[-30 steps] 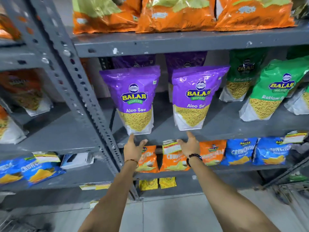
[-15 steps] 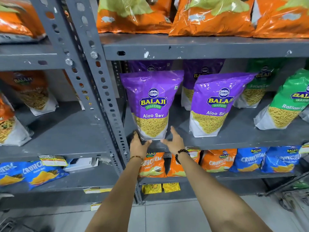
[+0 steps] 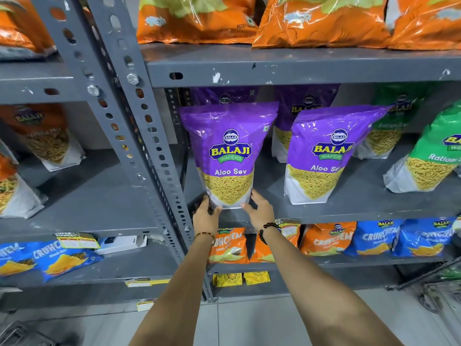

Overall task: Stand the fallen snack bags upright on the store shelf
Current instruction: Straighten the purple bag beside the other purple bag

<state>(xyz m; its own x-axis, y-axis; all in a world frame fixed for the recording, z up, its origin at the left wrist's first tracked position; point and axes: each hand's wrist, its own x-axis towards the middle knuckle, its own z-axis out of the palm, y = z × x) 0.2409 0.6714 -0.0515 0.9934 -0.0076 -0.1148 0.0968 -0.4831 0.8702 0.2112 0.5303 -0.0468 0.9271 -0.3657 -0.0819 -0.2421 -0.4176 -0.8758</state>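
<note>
Now my left hand (image 3: 205, 216) and right hand (image 3: 259, 212) clasp the bottom corners of the purple Aloo Sev bag (image 3: 228, 156), fingers curled round its white base. It stands upright near the front edge of the grey shelf (image 3: 349, 208), beside a second purple bag (image 3: 321, 158).

Centre frame: Aloo Sev bag (image 3: 229, 156) on middle shelf (image 3: 349, 211), second bag (image 3: 321, 158) to its right (others behind); Crunchem packs (image 3: 326, 239) on the shelf below.
</note>
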